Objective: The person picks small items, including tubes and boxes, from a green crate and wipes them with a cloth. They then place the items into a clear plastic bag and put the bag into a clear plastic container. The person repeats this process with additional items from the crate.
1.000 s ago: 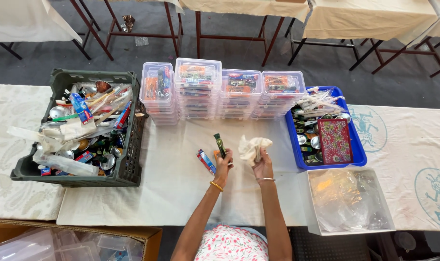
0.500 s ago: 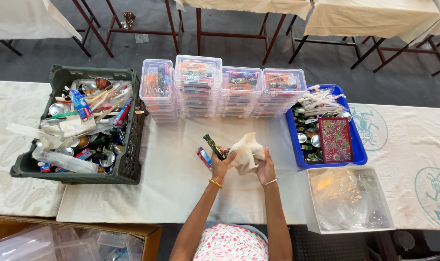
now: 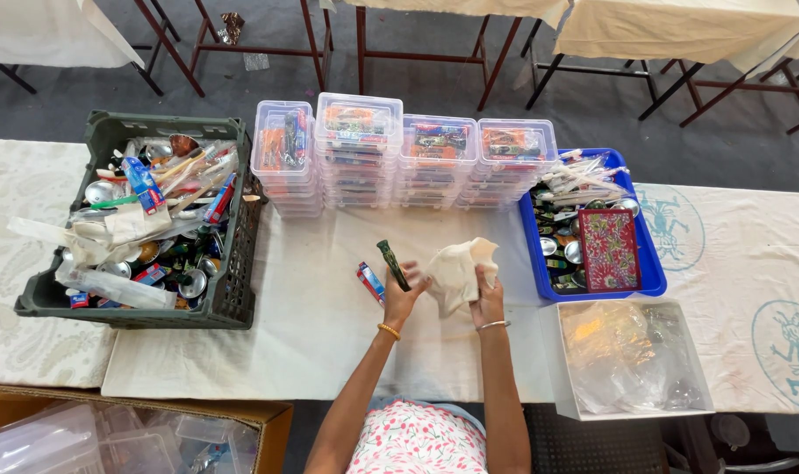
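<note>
My left hand [image 3: 405, 297] grips a slim dark green stick-like object [image 3: 392, 263], held upright over the white tablecloth [image 3: 311, 333]. My right hand [image 3: 486, 297] holds a crumpled cream cloth [image 3: 456, 270] right beside the stick. A small red and blue tube [image 3: 370, 282] lies on the cloth just left of my left hand. Both wrists wear bangles.
A dark green crate [image 3: 232, 290] of mixed items stands at the left. Stacks of clear lidded boxes [image 3: 399, 162] line the far edge. A blue tray [image 3: 652, 279] with a red patterned pouch [image 3: 608, 250] sits right, above a white box [image 3: 557, 386] with plastic bags. A cardboard box [image 3: 241, 412] is below.
The dark green stick has tilted and shifted a little. The cream cloth has moved from above my right hand toward the stick, and both hands have come closer together.
</note>
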